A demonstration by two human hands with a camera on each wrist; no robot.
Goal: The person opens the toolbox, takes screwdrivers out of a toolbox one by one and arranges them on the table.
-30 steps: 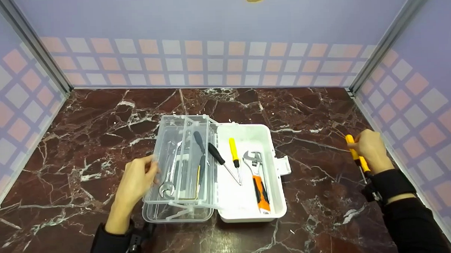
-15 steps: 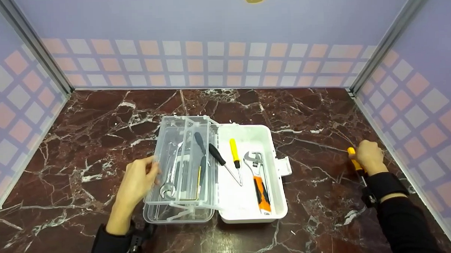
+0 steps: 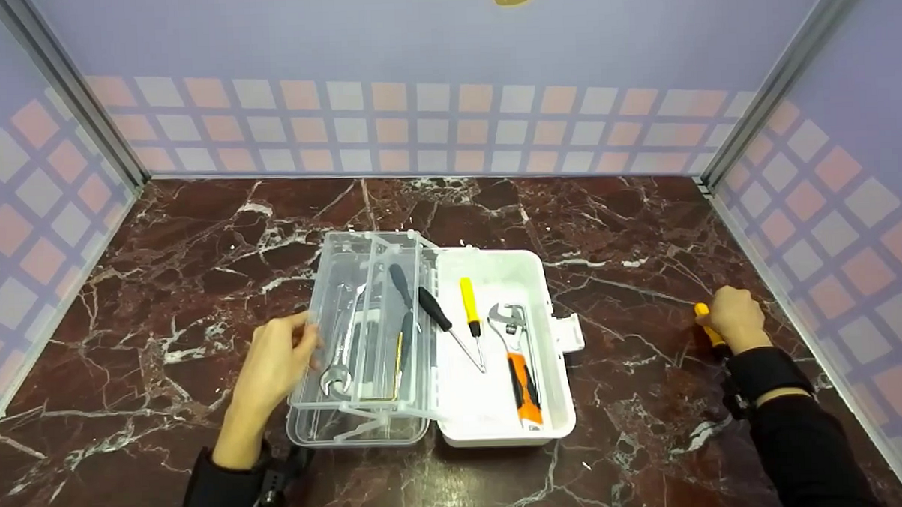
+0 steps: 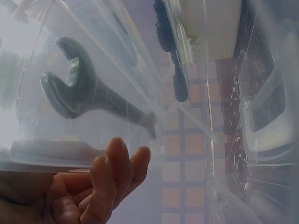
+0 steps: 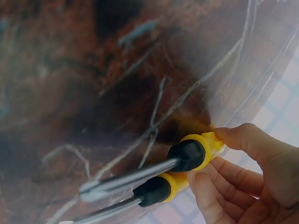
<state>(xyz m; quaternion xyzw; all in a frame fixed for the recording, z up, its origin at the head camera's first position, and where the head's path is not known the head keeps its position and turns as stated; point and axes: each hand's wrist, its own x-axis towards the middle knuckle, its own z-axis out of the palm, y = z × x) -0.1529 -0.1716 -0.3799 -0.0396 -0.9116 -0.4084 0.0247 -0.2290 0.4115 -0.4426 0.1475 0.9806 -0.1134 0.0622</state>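
At the right of the head view, my right hand [image 3: 737, 318] grips two screwdrivers low over the table. The right wrist view shows both yellow-and-black handles, one screwdriver [image 5: 187, 155] pinched by the thumb and a second screwdriver [image 5: 154, 190] just below it. My left hand [image 3: 271, 361] holds the outer edge of a clear toolbox tray [image 3: 346, 263], with curled fingers [image 4: 119, 163] at its wall. An open-ended wrench [image 4: 77, 88] lies inside that tray. The toolbox stands open, its white base [image 3: 495, 437] to the right of the trays.
In the base are an orange-handled adjustable wrench [image 3: 525, 390] and a yellow-handled screwdriver [image 3: 468, 302]. A black-handled screwdriver [image 3: 434, 308] leans there too. The latch [image 3: 568, 333] juts rightward. Patterned panels [image 3: 432, 134] enclose the back and sides of the marble table [image 3: 622, 225].
My right hand has come down slightly toward the table with the screwdrivers, whose shafts are now mostly hidden in the head view. The left hand and toolbox have stayed put.
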